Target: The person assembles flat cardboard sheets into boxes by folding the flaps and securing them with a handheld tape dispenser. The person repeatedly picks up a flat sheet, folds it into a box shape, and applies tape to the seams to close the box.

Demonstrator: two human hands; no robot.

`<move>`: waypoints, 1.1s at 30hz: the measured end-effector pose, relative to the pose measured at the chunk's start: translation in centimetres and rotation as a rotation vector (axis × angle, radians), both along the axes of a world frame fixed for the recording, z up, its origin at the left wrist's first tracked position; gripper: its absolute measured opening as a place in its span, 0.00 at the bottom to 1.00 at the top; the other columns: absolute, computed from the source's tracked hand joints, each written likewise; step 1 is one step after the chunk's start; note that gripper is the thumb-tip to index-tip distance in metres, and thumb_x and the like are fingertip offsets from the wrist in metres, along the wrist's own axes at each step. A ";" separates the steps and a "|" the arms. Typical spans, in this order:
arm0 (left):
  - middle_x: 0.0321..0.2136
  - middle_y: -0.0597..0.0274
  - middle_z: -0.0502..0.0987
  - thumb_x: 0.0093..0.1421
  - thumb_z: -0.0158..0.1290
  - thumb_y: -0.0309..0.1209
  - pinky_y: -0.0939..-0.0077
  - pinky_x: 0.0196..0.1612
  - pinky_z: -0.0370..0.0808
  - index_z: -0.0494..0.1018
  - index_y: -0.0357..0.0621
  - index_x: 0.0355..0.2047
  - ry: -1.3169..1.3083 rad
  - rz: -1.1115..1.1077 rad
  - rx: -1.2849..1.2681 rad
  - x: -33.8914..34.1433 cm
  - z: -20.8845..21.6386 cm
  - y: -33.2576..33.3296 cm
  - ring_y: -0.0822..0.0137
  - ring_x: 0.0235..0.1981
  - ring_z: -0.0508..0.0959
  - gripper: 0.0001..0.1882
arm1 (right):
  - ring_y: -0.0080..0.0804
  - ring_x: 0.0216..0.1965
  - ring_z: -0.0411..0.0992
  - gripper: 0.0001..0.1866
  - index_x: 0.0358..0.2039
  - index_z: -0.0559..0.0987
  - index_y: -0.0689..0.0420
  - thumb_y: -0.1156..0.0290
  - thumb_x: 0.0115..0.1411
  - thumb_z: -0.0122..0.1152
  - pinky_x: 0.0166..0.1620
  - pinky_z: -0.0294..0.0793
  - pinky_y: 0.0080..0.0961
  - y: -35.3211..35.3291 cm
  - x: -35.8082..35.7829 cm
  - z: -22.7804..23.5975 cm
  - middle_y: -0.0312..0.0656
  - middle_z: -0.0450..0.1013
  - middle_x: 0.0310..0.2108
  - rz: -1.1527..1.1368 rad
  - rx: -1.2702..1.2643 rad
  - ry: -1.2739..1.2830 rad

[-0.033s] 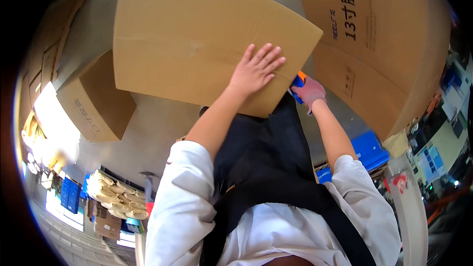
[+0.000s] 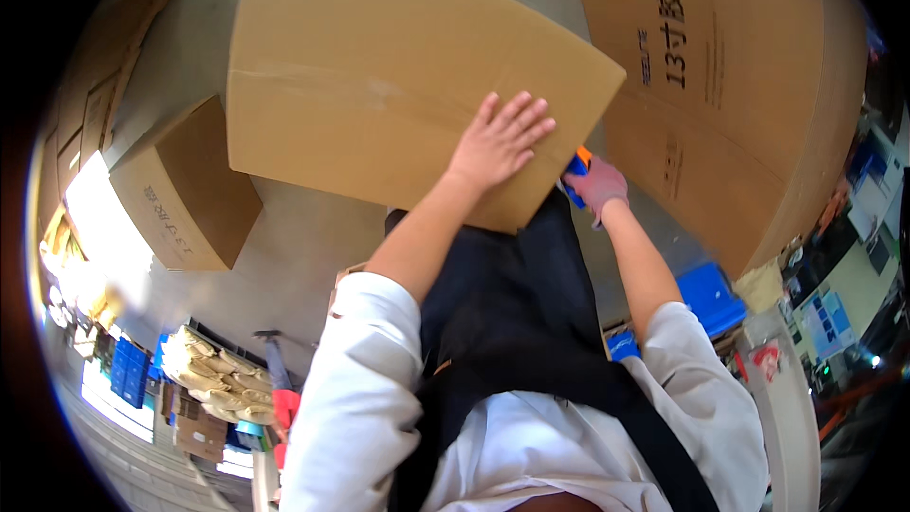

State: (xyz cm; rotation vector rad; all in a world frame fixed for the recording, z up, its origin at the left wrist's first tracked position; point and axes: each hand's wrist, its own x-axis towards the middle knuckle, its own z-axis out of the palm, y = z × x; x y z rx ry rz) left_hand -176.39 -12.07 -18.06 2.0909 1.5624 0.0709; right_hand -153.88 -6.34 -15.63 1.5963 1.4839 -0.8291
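Note:
A large plain brown cardboard box (image 2: 379, 47) is in front of me, its broad face toward me and its near corner above my dark trousers. My left hand (image 2: 500, 142) lies bare and flat on that face near the right side, fingers spread. At the box's right edge my right hand (image 2: 599, 186), in a pinkish glove, is closed around a blue-and-orange hand tool (image 2: 576, 171). The tool is partly hidden by the glove and the box edge, so its exact kind does not show.
A very large printed carton (image 2: 720, 114) stands to the right. A smaller carton (image 2: 194, 190) sits on the grey floor at left. Blue bins (image 2: 709, 299) are behind my right arm. Stacked cream sacks (image 2: 213, 374) lie at lower left, beside a red-and-grey handled object (image 2: 282, 379).
The box and my left hand on it appear slightly lower and further right. My right hand, with the tool, has barely shifted.

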 end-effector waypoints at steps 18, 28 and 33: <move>0.62 0.65 0.60 0.60 0.41 0.41 0.57 0.65 0.49 0.59 0.57 0.61 -0.026 0.334 0.124 -17.1 0.3 0.0 0.65 0.64 0.57 0.27 | 0.39 0.44 0.71 0.26 0.56 0.65 0.60 0.57 0.63 0.50 0.51 0.69 0.36 -3.1 -8.7 -5.5 0.45 0.70 0.48 -1.571 0.699 0.676; 0.29 0.58 0.79 0.63 0.37 0.48 0.60 0.38 0.72 0.75 0.50 0.37 -0.079 1.332 -0.084 -37.8 4.3 -3.8 0.54 0.35 0.77 0.21 | 0.39 0.47 0.69 0.25 0.56 0.64 0.59 0.57 0.64 0.48 0.52 0.68 0.38 -2.9 -11.1 -5.0 0.45 0.69 0.49 -1.438 0.402 0.929; 0.22 0.56 0.78 0.61 0.44 0.47 0.60 0.33 0.74 0.77 0.46 0.29 0.014 1.498 0.536 -43.7 20.5 -17.1 0.51 0.27 0.78 0.20 | 0.39 0.48 0.69 0.24 0.56 0.64 0.59 0.58 0.64 0.47 0.53 0.67 0.39 -4.0 -17.3 -0.9 0.45 0.69 0.50 -1.279 0.203 1.124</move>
